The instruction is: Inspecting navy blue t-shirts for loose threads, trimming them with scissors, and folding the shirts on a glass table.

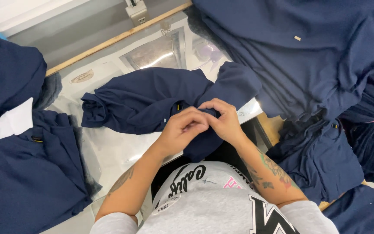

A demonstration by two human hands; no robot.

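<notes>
A navy blue garment (139, 97) lies crumpled across a shiny metal table (109, 151) in front of me. My left hand (182, 128) and my right hand (224, 119) meet at its near edge, both pinching a fold of the dark fabric close to a small yellow tag (178, 106). The fingers of both hands are curled tight around the cloth. Part of the garment hangs down over the table's front edge below my hands.
Stacks of navy garments lie at the left (27, 173) and in a big heap at the right (308, 56). A white label (16, 119) sits on the left stack. A wooden strip (117, 38) borders the table's far side. A grey device (137, 11) stands at the back.
</notes>
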